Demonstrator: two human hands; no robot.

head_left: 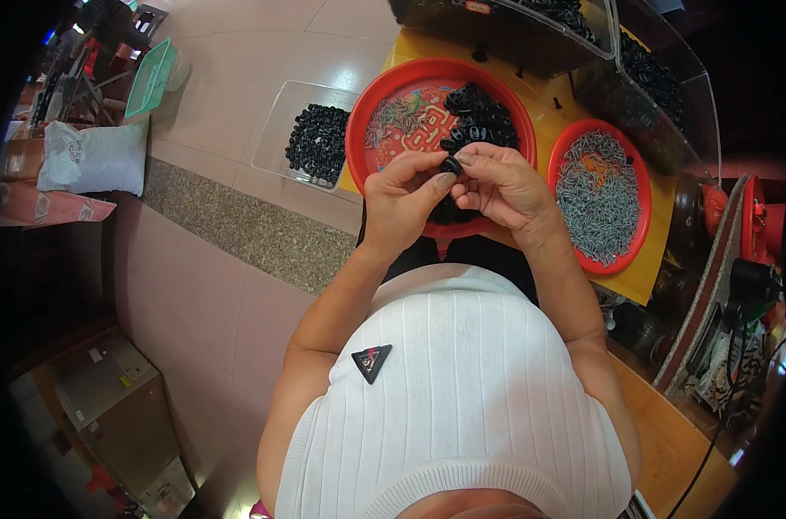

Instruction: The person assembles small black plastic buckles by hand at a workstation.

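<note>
My left hand (403,195) pinches a small black part (450,164) between thumb and forefinger; the part, round-edged, is held up over the near half of the large red tray (355,130), in front of my body; my right hand (507,190) meets it from the other side, fingers bent and thumb tip close by the part, though whether those fingertips grip it or something tiny beside it I cannot tell.

Inside the large red tray a heap of black parts (484,117) fills the right side, and loose screws (397,119) lie on the patterned bottom at its left; just left of the tray stands a clear bin (276,130) with small black pieces (317,143) in it; to the right of the tray, near it, sits a smaller red tray (643,195) full of silver screws (596,216); both trays rest on a yellow board (544,93); beyond the large tray, at its far right, stands a clear box (505,39) holding more black pieces; well off to the tray's left are a white sack (107,156) and a green basket (150,78).
</note>
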